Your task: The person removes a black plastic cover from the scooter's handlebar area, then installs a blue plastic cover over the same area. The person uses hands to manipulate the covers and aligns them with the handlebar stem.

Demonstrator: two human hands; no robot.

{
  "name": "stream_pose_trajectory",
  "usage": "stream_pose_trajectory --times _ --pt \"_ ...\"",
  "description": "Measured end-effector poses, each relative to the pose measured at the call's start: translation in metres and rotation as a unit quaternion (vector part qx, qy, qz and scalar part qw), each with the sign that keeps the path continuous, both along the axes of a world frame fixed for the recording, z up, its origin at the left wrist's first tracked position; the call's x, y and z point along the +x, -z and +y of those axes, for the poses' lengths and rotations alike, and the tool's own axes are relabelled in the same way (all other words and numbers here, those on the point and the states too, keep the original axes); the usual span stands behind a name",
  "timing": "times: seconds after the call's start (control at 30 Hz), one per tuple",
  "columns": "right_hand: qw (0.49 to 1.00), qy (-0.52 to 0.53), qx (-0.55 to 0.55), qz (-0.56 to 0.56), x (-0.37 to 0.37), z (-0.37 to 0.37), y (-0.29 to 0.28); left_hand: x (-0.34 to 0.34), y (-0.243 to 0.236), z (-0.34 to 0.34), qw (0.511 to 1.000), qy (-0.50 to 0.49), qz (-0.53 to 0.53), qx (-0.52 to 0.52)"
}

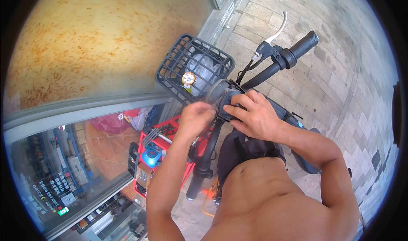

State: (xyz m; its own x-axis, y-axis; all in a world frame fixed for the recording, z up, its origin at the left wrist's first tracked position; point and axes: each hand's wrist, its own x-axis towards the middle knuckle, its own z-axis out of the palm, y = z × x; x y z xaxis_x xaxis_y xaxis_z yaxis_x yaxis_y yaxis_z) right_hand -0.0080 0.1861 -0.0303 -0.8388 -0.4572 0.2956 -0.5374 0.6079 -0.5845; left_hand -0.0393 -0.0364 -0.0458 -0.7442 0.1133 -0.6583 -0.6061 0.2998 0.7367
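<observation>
Bare torso (255, 198); handlebar (261, 77) slants lower-left to upper-right

The right hand (257, 116) partly hides the black part (226, 99) beneath it; whatever the left hand (195, 119) touches is too small to tell. The basket (158, 76) partly covers a clear bag (203, 72).

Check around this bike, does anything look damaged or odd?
The pale yellow panel at upper left looks odd: rust-brown specks and streaks are scattered across it, so it seems stained. Nothing else clearly stands out; the left hand and right hand partly hide the middle of the handlebar, so I can't judge that.
</observation>
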Motion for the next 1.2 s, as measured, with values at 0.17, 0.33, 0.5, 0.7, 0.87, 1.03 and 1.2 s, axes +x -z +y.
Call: stream_pose_trajectory --times 0.17,0.33,0.5,0.7,0.87,1.03,1.2 --pt "1.0 -0.008 -0.001 0.005 -0.001 -0.001 0.003 0.005 -0.003 -0.005 1.0 -0.004 0.006 0.01" --pt "1.0 -0.017 0.003 0.006 -0.002 0.001 0.002 0.005 -0.004 -0.005 0.999 -0.006 0.002 0.043" --pt "1.0 -0.007 0.013 0.021 0.001 -0.006 -0.001 0.008 -0.015 -0.011 0.999 -0.013 0.009 0.027" --pt "0.999 0.022 0.037 0.033 0.008 -0.014 -0.008 0.032 -0.04 -0.087 0.988 -0.08 0.133 0.024" --pt "0.995 0.074 0.06 0.028 0.018 -0.026 -0.009 0.135 -0.002 -0.243 0.919 -0.339 0.199 -0.032" --pt "0.991 0.093 0.088 0.037 0.024 -0.039 -0.01 0.3 0.064 -0.333 0.838 -0.536 0.077 -0.067" --pt "0.982 0.1 0.146 0.059 0.026 -0.036 0.001 0.433 0.137 -0.343 0.782 -0.618 -0.023 -0.077"
